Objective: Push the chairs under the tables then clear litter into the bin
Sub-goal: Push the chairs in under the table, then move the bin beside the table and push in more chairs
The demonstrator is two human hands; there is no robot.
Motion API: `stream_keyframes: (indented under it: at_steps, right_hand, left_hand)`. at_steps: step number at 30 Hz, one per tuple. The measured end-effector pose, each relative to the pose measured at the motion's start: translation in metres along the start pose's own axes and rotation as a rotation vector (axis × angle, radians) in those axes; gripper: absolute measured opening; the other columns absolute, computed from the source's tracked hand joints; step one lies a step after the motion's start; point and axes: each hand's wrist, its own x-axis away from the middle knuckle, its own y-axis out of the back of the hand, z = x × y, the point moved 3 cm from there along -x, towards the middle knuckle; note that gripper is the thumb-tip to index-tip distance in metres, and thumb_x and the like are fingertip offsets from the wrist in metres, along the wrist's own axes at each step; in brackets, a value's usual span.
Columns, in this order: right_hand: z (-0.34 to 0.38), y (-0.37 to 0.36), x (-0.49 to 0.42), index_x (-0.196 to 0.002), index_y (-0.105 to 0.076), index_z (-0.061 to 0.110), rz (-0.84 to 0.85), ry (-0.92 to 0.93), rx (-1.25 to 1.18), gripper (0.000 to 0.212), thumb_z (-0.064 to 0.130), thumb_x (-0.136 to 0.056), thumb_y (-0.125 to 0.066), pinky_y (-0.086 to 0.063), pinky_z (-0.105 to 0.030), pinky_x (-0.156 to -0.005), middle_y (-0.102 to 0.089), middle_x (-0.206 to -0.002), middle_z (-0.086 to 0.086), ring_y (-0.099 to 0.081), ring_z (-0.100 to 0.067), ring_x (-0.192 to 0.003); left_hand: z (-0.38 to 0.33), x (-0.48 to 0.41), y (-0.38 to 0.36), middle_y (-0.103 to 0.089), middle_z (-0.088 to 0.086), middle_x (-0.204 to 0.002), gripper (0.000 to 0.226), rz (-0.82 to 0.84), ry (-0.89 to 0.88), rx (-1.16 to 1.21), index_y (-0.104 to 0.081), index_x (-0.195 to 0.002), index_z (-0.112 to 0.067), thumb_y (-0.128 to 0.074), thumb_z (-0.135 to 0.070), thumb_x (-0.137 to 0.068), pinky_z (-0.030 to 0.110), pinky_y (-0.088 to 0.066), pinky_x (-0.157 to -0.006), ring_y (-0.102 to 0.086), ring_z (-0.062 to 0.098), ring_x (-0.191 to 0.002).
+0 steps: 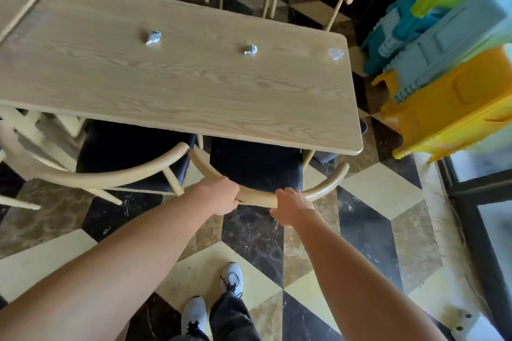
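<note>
Both hands (pixel 221 195) (pixel 291 206) grip chair (pixel 257 198), seat seemingly toward table (pixel 177 77)

Head view — looks steeply down; table (pixel 194 86) near

- table (pixel 177 86): pale wood grain
- chair (pixel 257 166): navy seat, cream frame
- floor (pixel 313 252): cream, brown and black marble diamonds
- shoes (pixel 232 277): grey

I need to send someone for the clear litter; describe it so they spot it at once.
On the long pale wooden table, look to the far right corner beside the stacked coloured plastic crates. The crumpled clear plastic scrap lies there; unlike the two white paper wads, it is see-through.
</note>
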Motion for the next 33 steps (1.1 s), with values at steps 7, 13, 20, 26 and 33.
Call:
stream_keyframes:
  at_steps: [7, 13, 20, 26, 33]
  right_hand:
    - [0.019, 0.05, 0.084, -0.116, -0.065, 0.009, 0.053, -0.096, -0.065, 0.034, 0.033, -0.098, -0.05, -0.049, -0.036, -0.074, -0.066, -0.112, -0.012, -0.062, -0.029, -0.094]
    - [0.025, 0.062, 0.128, -0.11, -0.065, 0.013, -0.086, -0.158, -0.075, 0.023, 0.024, -0.095, -0.052, -0.045, -0.034, -0.067, -0.064, -0.107, -0.009, -0.06, -0.027, -0.087]
    - [0.01, 0.062, 0.15, -0.107, -0.059, 0.015, -0.222, -0.145, -0.132, 0.019, 0.027, -0.097, -0.048, -0.043, -0.034, -0.06, -0.06, -0.095, -0.006, -0.06, -0.027, -0.08]
    - [-0.054, 0.058, 0.169, -0.113, -0.057, 0.015, -0.281, -0.196, -0.245, 0.021, 0.028, -0.1, -0.046, -0.044, -0.037, -0.066, -0.06, -0.103, -0.008, -0.06, -0.029, -0.086]
    - [-0.198, 0.046, 0.209, -0.112, -0.056, 0.017, -0.358, -0.344, -0.342, 0.023, 0.034, -0.099, -0.047, -0.042, -0.036, -0.067, -0.063, -0.111, -0.008, -0.061, -0.03, -0.094]
  left_hand:
    - [-0.017, 0.077, 0.036, -0.06, 0.004, -0.087, 0.026, -0.141, -0.022, -0.068, -0.059, -0.107, -0.01, -0.044, -0.031, -0.103, 0.035, -0.045, -0.065, -0.058, 0.024, -0.075]
    - [-0.028, 0.107, 0.045, -0.063, 0.005, -0.089, 0.022, -0.23, -0.075, -0.086, -0.061, -0.102, -0.015, -0.045, -0.031, -0.101, 0.04, -0.044, -0.072, -0.062, 0.025, -0.082]
    - [-0.054, 0.114, 0.05, -0.061, 0.005, -0.091, 0.021, -0.233, -0.087, -0.133, -0.06, -0.104, -0.016, -0.045, -0.031, -0.102, 0.039, -0.043, -0.071, -0.061, 0.026, -0.082]
    - [-0.124, 0.084, 0.063, -0.057, 0.004, -0.091, 0.022, -0.232, -0.154, -0.266, -0.06, -0.103, -0.016, -0.046, -0.033, -0.101, 0.036, -0.044, -0.068, -0.059, 0.029, -0.084]
    - [-0.267, 0.031, 0.087, -0.063, 0.009, -0.111, 0.018, -0.297, -0.242, -0.346, -0.054, -0.101, -0.018, -0.043, -0.033, -0.099, 0.038, -0.046, -0.075, -0.062, 0.033, -0.103]
